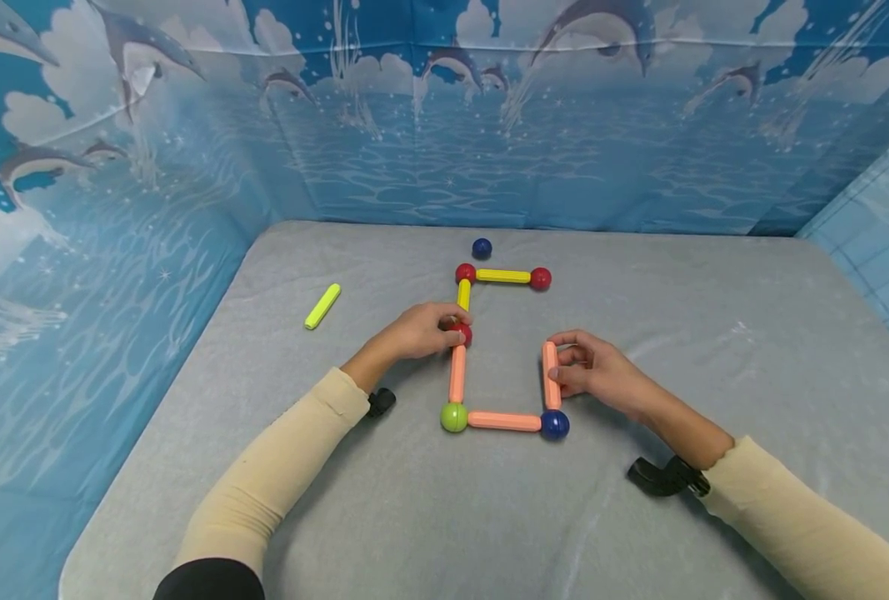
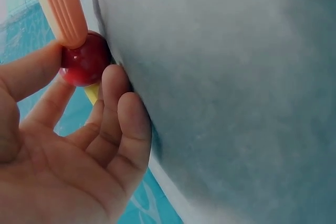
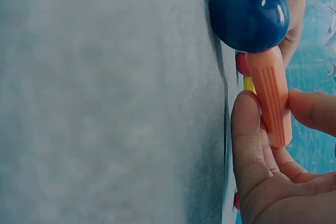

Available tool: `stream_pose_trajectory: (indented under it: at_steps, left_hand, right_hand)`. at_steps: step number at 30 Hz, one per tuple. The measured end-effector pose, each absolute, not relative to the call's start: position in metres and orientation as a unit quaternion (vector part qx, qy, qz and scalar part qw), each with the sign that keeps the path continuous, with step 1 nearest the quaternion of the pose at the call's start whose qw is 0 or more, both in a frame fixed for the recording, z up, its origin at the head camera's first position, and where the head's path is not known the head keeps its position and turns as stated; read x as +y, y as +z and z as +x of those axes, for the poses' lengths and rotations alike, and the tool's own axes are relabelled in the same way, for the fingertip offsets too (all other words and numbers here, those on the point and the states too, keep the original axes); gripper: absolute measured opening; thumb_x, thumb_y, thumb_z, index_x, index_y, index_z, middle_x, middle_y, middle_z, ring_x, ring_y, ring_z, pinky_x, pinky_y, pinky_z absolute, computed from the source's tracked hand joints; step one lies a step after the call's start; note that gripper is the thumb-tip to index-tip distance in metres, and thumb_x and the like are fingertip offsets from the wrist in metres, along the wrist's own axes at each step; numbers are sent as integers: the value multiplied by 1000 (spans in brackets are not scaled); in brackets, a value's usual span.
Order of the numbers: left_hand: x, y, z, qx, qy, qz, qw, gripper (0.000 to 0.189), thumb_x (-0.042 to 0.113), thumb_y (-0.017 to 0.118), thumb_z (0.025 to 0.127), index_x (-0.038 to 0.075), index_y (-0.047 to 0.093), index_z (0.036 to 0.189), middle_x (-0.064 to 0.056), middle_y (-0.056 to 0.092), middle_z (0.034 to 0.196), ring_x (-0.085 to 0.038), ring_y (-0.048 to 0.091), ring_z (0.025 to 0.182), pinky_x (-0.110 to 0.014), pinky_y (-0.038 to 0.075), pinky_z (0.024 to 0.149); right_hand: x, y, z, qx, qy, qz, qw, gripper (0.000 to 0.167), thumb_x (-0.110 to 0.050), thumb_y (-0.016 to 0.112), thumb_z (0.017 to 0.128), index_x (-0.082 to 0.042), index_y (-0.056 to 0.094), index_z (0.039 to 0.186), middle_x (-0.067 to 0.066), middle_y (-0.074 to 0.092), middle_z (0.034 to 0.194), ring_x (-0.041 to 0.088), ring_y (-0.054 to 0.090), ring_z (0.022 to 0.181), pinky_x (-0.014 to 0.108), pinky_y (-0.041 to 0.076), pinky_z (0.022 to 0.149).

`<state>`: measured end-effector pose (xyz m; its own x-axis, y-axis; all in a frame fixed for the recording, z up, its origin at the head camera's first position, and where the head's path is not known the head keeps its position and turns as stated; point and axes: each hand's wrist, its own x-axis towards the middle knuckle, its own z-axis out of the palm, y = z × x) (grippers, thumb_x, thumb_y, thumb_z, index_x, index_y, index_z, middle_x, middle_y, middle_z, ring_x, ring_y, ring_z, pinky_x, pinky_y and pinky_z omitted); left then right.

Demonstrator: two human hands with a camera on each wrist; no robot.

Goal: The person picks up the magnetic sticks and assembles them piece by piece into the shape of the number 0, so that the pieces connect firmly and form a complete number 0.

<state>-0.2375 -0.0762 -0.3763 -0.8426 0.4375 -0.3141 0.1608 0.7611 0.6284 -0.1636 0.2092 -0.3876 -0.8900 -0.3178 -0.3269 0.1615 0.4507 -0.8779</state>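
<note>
My left hand (image 1: 420, 332) pinches a red ball (image 2: 88, 62) between thumb and fingers. From that ball a yellow rod (image 1: 464, 293) runs away from me and a salmon rod (image 1: 456, 375) runs toward me to a green ball (image 1: 454, 417). Another salmon rod (image 1: 504, 421) joins the green ball to a blue ball (image 1: 554, 425). On the right, my right hand (image 1: 600, 375) holds a third salmon rod (image 3: 270, 95) between thumb and fingers; one end of it meets the blue ball. The left wrist view shows the red ball touching a salmon rod's end.
Beyond the left hand, a red ball (image 1: 466, 273), a yellow rod (image 1: 502, 276) and another red ball (image 1: 541, 278) form the far arm. A loose dark blue ball (image 1: 481, 248) lies behind them. To the left is a loose yellow-green rod (image 1: 322, 307) on the grey tabletop (image 1: 714, 333).
</note>
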Motion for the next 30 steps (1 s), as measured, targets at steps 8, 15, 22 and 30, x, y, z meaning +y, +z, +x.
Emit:
stream_pose_trajectory:
  at_steps: [8,15,22,30]
  left_hand:
    - [-87,-363,-247,913,289,182,223,38,26,58,99,22,60,137,-8,64,130,-23,61,107,-34,53,84]
    - [-81,-354,-274,939,297,152,81,27,21,55,101,12,66,124,-7,66,123,-25,59,108,-40,52,92]
    - [-45,-349,-304,950,250,176,55,32,18,52,101,14,64,130,-4,59,139,-24,53,129,-42,46,109]
    - [-29,-358,-326,969,150,190,58,37,18,54,101,18,59,137,1,50,150,-23,44,140,-40,38,117]
  right_hand:
    - [211,-390,-160,808,-538,-67,229,55,-13,62,97,0,37,144,18,58,112,13,68,84,32,61,80]
    - [213,-389,-161,812,-533,-53,233,56,-15,63,97,-1,37,144,17,58,113,13,68,86,32,61,80]
    - [218,-390,-162,809,-534,-65,237,57,-16,62,98,1,35,145,17,58,115,11,67,86,31,61,80]
    - [217,-391,-161,805,-535,-75,244,56,-14,62,97,3,36,144,18,60,114,12,68,86,31,61,80]
